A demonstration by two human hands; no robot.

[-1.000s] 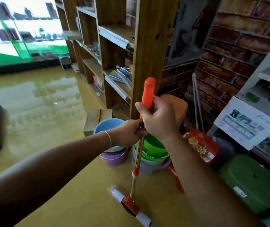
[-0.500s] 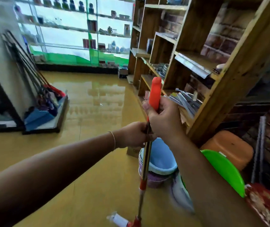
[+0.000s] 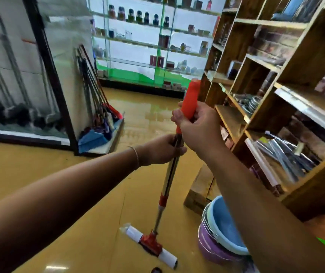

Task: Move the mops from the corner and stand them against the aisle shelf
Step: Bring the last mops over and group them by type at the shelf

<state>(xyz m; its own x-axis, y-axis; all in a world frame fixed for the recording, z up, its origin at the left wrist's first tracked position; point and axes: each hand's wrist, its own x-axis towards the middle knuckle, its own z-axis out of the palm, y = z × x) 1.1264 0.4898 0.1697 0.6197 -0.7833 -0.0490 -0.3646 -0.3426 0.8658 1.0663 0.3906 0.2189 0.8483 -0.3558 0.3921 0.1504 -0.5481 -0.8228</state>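
Both hands on one mop w/ a metal pole and orange grip (image 3: 170, 175), held near-upright over the glossy yellow floor (image 3: 39, 170). Right hand (image 3: 199, 129) high: fingers curled round the orange grip's lower part, thumb on the near side, top of grip poking above the fist. Left hand (image 3: 160, 147) just below, touching the right, fingers wrapped shut round the bare metal pole. Mop's white roller head w/ red bracket (image 3: 150, 243) down at the floor; contact unclear. Wooden aisle shelf (image 3: 287, 79) to the right, stacked blue and purple plastic basins (image 3: 218, 233) at its foot. More mops (image 3: 96, 107) lean against the white wall panel (image 3: 67, 46) well apart, far left.
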